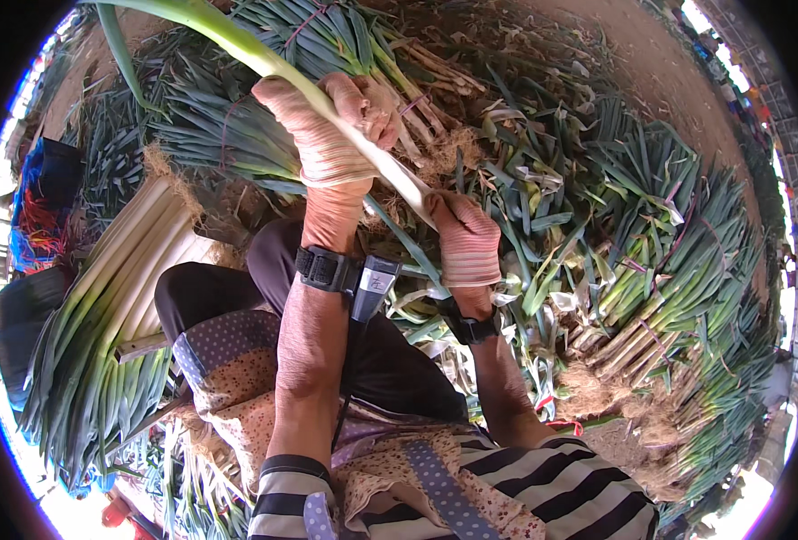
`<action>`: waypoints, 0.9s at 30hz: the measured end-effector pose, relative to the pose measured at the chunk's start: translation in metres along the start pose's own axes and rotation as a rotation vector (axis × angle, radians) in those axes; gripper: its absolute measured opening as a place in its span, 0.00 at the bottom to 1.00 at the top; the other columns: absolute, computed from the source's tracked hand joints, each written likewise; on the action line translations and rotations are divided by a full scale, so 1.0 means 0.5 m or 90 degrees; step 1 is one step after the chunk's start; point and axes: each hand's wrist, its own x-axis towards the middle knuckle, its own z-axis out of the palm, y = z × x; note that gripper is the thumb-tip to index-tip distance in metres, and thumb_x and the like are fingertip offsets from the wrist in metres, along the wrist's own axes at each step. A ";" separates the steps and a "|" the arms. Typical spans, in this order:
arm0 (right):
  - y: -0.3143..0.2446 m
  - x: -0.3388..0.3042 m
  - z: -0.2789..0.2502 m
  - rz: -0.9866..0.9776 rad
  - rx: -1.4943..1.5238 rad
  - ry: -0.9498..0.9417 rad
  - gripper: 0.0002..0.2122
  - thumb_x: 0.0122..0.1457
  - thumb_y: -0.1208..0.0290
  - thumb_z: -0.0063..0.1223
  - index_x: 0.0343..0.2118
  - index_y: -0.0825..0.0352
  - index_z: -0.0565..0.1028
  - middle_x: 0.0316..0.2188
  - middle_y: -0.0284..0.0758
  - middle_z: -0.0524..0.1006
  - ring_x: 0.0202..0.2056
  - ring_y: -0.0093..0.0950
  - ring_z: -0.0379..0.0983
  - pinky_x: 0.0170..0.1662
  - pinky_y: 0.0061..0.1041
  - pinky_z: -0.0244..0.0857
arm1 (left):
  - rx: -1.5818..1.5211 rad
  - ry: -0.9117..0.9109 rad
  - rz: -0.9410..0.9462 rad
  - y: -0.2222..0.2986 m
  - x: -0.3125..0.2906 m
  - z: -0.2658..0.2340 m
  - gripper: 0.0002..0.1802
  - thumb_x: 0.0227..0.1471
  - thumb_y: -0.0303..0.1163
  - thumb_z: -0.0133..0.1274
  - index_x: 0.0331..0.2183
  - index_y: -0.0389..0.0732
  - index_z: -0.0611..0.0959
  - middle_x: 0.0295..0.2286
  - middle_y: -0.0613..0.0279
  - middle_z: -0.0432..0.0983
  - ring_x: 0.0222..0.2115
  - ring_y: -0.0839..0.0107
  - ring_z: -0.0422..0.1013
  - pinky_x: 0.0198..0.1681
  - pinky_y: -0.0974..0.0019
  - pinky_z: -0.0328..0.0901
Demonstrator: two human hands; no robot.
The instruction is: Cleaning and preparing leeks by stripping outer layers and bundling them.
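A long leek with a pale stalk and green top runs slantwise between my hands, its leaves reaching past the upper left edge. My left hand, in a pinkish striped glove, grips the stalk partway along. Lower and to the right, my right hand wears the same kind of glove and is closed round the white lower end, which its fingers partly hide. Behind my left hand lie tied bundles of leeks. Loose leaves and trimmings cover the ground beyond my right hand.
Cleaned leeks with white stalks are stacked at my left. More bundles with roots line the right side. Blue bags with red strands stand at the far left. Bare soil shows at the upper right.
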 end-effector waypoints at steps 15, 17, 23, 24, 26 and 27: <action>0.106 -0.051 -0.078 0.054 -0.417 0.064 0.11 0.48 0.60 0.55 0.25 0.63 0.78 0.22 0.39 0.75 0.25 0.38 0.73 0.29 0.33 0.64 | 0.067 0.068 0.065 0.030 -0.001 -0.005 0.46 0.37 0.80 0.31 0.14 0.42 0.72 0.06 0.67 0.55 0.06 0.72 0.52 0.10 0.69 0.49; 0.133 -0.079 -0.114 0.054 -0.449 0.085 0.11 0.48 0.59 0.55 0.25 0.62 0.78 0.23 0.39 0.75 0.25 0.39 0.73 0.30 0.33 0.65 | 0.076 0.106 0.094 0.027 -0.004 0.013 0.41 0.40 0.75 0.36 0.14 0.43 0.74 0.06 0.68 0.58 0.06 0.73 0.54 0.09 0.71 0.51; 0.206 -0.166 -0.215 0.214 -0.492 0.020 0.11 0.49 0.59 0.54 0.27 0.62 0.78 0.23 0.38 0.76 0.28 0.38 0.73 0.31 0.32 0.65 | 0.036 0.090 0.125 0.041 0.003 0.011 0.41 0.40 0.75 0.38 0.10 0.45 0.74 0.05 0.67 0.60 0.05 0.73 0.57 0.06 0.71 0.50; 0.233 -0.180 -0.238 0.219 -0.558 -0.023 0.11 0.50 0.59 0.53 0.28 0.61 0.78 0.23 0.38 0.76 0.28 0.38 0.74 0.32 0.32 0.65 | 0.057 0.135 0.114 0.037 0.002 0.015 0.41 0.40 0.75 0.37 0.10 0.45 0.74 0.04 0.67 0.59 0.05 0.73 0.56 0.06 0.71 0.50; 0.277 -0.204 -0.279 0.335 -0.541 -0.039 0.14 0.49 0.56 0.55 0.33 0.60 0.77 0.28 0.39 0.76 0.32 0.37 0.74 0.35 0.32 0.65 | 0.076 0.181 0.107 0.032 -0.001 0.024 0.41 0.40 0.75 0.37 0.10 0.45 0.74 0.04 0.66 0.59 0.05 0.73 0.56 0.06 0.71 0.49; 0.290 -0.214 -0.296 0.322 -0.577 -0.071 0.17 0.47 0.55 0.56 0.36 0.60 0.76 0.32 0.39 0.76 0.35 0.37 0.73 0.37 0.33 0.65 | 0.073 0.176 0.099 0.034 -0.003 0.031 0.41 0.40 0.75 0.37 0.10 0.45 0.73 0.04 0.67 0.58 0.05 0.73 0.55 0.06 0.71 0.49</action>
